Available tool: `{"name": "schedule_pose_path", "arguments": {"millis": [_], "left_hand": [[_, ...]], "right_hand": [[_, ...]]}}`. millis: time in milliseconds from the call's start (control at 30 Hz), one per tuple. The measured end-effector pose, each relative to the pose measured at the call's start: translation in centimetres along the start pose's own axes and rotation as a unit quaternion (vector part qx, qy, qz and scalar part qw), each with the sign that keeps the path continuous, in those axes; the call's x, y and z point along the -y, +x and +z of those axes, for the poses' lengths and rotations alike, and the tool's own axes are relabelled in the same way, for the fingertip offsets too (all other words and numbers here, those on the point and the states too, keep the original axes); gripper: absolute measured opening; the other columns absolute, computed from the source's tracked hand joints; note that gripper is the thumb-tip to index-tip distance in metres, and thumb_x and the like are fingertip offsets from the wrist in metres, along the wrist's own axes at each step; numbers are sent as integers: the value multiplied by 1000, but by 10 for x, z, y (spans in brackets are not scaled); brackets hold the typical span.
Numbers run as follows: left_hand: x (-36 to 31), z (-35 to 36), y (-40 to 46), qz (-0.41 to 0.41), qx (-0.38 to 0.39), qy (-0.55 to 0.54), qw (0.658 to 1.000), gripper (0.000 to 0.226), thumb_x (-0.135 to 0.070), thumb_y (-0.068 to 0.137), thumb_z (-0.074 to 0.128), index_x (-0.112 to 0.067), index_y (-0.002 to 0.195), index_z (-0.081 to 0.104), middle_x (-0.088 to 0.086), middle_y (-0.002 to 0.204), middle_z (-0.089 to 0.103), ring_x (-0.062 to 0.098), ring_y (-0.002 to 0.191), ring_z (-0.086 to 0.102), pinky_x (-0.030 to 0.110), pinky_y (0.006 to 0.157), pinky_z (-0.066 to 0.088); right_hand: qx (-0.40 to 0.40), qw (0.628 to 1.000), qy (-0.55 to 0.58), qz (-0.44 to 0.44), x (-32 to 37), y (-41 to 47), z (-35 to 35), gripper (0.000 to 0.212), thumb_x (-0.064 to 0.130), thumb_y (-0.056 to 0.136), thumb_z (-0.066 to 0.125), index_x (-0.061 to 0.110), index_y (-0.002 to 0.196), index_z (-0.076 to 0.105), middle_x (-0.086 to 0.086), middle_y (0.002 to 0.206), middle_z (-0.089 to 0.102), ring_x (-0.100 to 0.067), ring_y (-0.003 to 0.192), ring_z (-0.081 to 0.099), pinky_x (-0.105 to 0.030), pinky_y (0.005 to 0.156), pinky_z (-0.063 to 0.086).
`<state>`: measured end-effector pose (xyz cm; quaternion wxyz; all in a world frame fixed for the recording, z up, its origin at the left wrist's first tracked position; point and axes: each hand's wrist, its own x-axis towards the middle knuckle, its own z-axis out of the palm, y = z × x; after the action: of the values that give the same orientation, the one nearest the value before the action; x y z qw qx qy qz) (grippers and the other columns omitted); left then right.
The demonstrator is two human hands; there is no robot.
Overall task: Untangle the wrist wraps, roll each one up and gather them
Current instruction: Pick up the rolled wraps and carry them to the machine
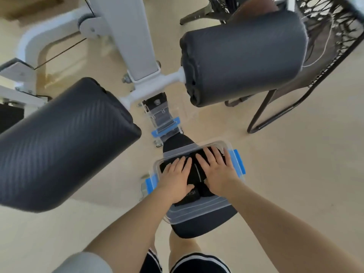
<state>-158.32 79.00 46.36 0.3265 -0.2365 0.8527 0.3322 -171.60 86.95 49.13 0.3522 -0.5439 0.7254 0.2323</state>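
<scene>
Pressing wrist wraps (194, 175) in clear box (199, 214) | left hand (176, 177) flat | right hand (217, 170) flat, fingers spread

Clear glossy plastic box (199, 214), black cloth wraps (194, 170)

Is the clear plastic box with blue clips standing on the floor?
No, the clear plastic box with blue clips rests on the black padded seat.

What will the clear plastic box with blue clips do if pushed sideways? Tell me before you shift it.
The clear plastic box would probably slide easily, since smooth plastic sits on the black padded seat. It overhangs the narrow seat, so it might tip off. It is likely light: only black rolled wrist wraps fill it, pressed by the left hand and right hand.
</scene>
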Motion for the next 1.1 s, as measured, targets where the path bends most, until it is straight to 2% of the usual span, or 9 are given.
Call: {"name": "schedule_pose_path", "arguments": {"millis": [167,233,300,433,500,600,767,933,1100], "left_hand": [[32,-15,-35,100,-165,-8,981,53,-24,88,56,-8,137,46,11,141,45,30,129,44,42,108,34],[44,-18,-45,27,-219,-14,975,56,-15,83,64,-10,136,47,12,145,41,35,133,39,45,109,32],[53,-22,-51,-77,-204,-83,972,61,-18,93,52,-17,148,25,6,157,16,30,144,16,40,116,17],[67,-16,-55,-140,-98,-311,935,59,-20,99,41,-27,150,13,0,153,30,18,134,38,29,107,32],[64,-11,-59,-143,-87,-342,925,58,-22,100,39,-32,150,9,-2,147,41,17,128,46,28,102,38],[59,-8,-63,-149,-101,-367,912,59,-23,101,38,-34,150,7,-3,145,43,16,129,46,26,100,40],[55,-7,-61,-160,-117,-379,904,58,-23,101,38,-36,149,8,-3,142,46,16,125,49,26,96,44],[67,0,-63,-149,-134,-438,877,49,-27,101,40,-38,146,24,-11,127,53,6,117,47,19,94,34],[67,10,-70,-171,-159,-488,841,40,-30,101,39,-32,140,41,-19,119,51,-1,109,43,18,96,33]], "right_hand": [[-182,980,76,-12,16,-11,-54,46,39,96,43,16,136,44,-5,146,38,-25,137,30,-38,114,19],[-238,969,62,-35,32,2,-76,38,18,90,55,12,128,53,-9,141,46,-28,132,39,-40,108,32],[-281,957,50,-54,47,20,-96,50,3,75,65,7,125,56,-14,138,49,-33,128,45,-44,102,40],[-216,975,1,-51,72,52,-122,71,3,88,45,12,150,11,-6,159,6,-27,144,9,-39,111,20],[-210,976,-41,-35,75,65,-127,76,5,88,48,18,151,7,-4,158,5,-28,142,10,-40,108,22],[-218,973,-78,-23,72,75,-123,75,7,84,54,22,148,18,-7,155,13,-30,138,19,-41,104,28],[-245,937,-241,-58,69,85,-100,70,19,53,81,16,121,62,-5,120,62,-25,102,61,-31,75,49],[-226,954,-180,-80,83,99,-106,73,9,89,50,15,150,11,-3,157,14,-30,142,11,-42,111,17],[-267,942,-160,-127,71,83,-91,34,0,79,59,5,113,59,-17,106,59,-36,104,54,-43,91,40]]}}
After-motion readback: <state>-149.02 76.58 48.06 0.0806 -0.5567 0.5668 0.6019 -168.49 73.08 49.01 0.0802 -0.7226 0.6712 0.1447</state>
